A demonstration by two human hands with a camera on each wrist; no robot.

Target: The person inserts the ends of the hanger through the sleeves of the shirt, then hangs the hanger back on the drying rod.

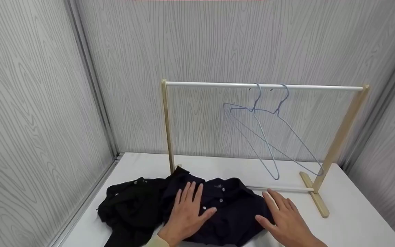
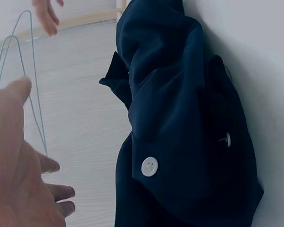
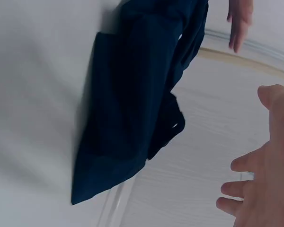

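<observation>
A dark navy shirt (image 1: 231, 216) with white buttons and a collar lies bunched on the table. My left hand (image 1: 189, 214) is over its left part, fingers spread and straight. At the shirt's right edge is my right hand (image 1: 285, 216), its fingers also extended and holding nothing. In the left wrist view, a gap shows between the left hand (image 2: 19, 165) and the navy cloth (image 2: 165, 104). The right wrist view likewise shows the right hand (image 3: 265, 165) apart from the shirt (image 3: 128, 99). A black garment (image 1: 135, 206) lies crumpled against the navy shirt's left side.
Behind the clothes stands a rack with a white rail (image 1: 204, 84) and wooden posts (image 1: 341, 137). Two blue wire hangers (image 1: 267, 147) hang from the rail, right of its middle. The white table (image 1: 351, 206) is enclosed by grey wood-grain panels (image 1: 201, 41).
</observation>
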